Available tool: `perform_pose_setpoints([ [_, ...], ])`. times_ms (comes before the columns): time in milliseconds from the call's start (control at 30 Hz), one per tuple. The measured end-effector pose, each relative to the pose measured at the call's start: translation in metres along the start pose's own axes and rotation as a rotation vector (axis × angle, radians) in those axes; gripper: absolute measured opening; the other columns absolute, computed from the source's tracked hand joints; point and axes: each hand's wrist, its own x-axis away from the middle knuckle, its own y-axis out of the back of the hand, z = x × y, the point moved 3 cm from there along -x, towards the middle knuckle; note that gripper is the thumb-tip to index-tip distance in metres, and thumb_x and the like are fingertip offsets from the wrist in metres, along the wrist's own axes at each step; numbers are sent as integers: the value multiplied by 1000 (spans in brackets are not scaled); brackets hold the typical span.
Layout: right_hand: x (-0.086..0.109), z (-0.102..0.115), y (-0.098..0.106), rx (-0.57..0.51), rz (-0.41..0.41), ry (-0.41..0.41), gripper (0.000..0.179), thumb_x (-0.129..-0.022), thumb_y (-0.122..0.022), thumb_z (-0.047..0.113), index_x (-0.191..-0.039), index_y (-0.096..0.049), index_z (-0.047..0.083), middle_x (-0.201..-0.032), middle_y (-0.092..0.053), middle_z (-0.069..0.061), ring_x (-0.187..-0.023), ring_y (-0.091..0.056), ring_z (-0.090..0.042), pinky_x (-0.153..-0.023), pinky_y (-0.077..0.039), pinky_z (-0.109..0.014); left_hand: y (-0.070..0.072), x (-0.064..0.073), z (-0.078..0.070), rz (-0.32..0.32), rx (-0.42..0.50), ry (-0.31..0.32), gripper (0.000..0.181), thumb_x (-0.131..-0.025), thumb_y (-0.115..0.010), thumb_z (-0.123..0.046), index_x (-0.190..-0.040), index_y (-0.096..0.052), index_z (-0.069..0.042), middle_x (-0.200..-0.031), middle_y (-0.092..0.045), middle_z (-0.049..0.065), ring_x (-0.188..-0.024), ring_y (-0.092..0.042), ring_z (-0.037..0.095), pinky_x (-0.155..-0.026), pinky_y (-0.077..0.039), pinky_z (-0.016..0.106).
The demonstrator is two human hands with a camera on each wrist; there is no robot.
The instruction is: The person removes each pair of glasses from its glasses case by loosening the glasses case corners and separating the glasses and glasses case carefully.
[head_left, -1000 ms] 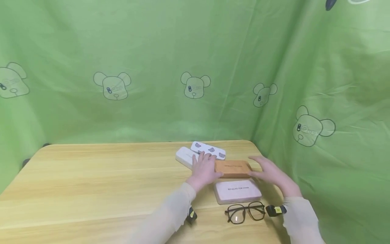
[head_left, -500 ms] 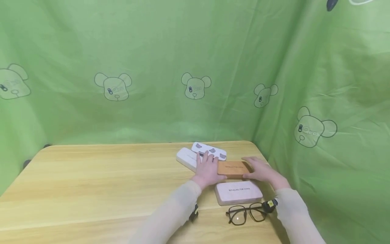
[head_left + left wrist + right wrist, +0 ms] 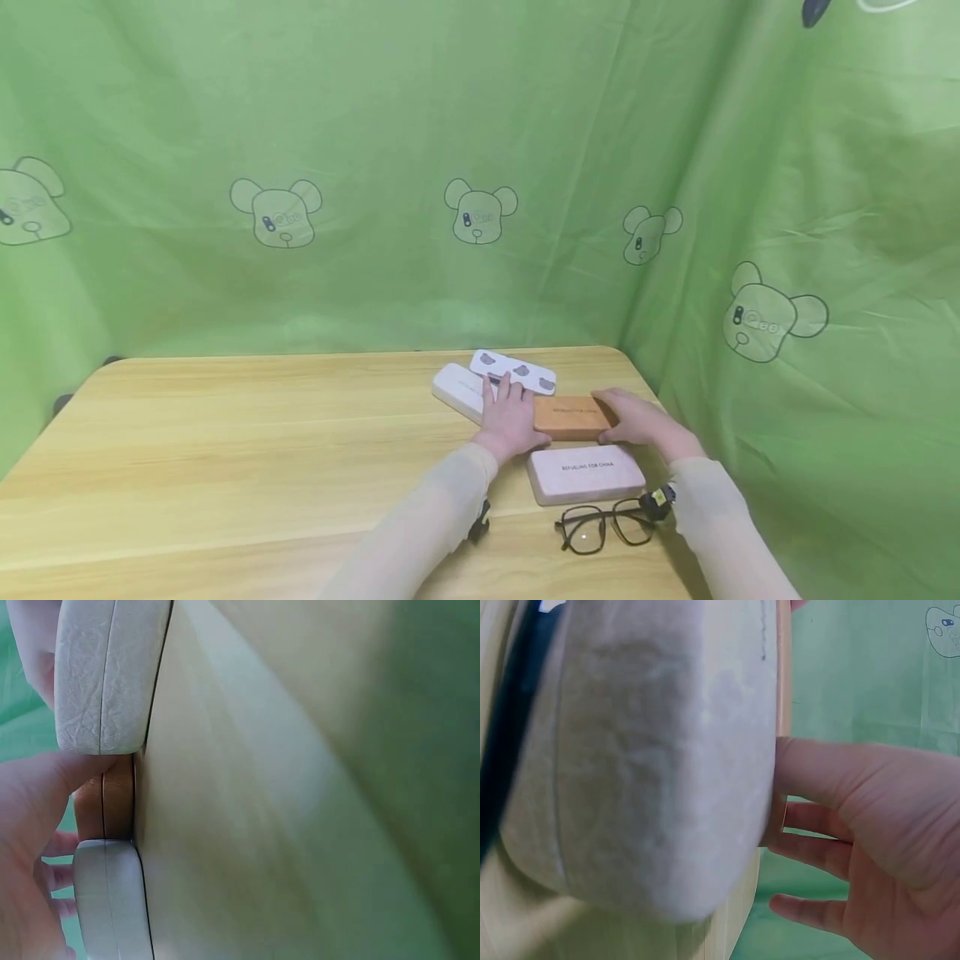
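An orange-brown glasses case [image 3: 568, 417] lies on the table between my hands. My left hand [image 3: 508, 423] is at its left end, thumb at the front corner and index finger by the back corner; the other fingers reach over the end of a white case [image 3: 457, 386]. Round the right end, my right hand [image 3: 641, 419] grips it, thumb in front and fingers behind. Close in front lies a pale pink case [image 3: 585, 479] lettered "REFUELING FOR CHINA", which hides much of the brown case in the right wrist view. In the left wrist view the left thumb [image 3: 82, 769] touches the brown case.
A white case with grey bear prints [image 3: 517, 369] lies behind, near the table's back edge. Black-framed glasses [image 3: 600, 529] rest in front of the pink case, beside the right wrist camera [image 3: 660, 500]. Green curtains [image 3: 375, 167] surround the wooden table [image 3: 262, 450].
My right hand has moved left, from standing off the brown case's right end to gripping it. The left hand has shifted very slightly; the cases stay about where they were.
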Motion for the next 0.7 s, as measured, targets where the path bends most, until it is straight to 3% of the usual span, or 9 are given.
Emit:
perform_pose_setpoints([
  [700,6,10,8,33,6,-29,76,-76,-80,17,-139,-45,-6,-141,-48,-31,-130,-45,-50,-110,-36,-62,7,-2,-7,31,-31,-17,84,-73,-69,-70,-135,-56,-15,-148,-46,2,-150,-21,29,-122,-8,62],
])
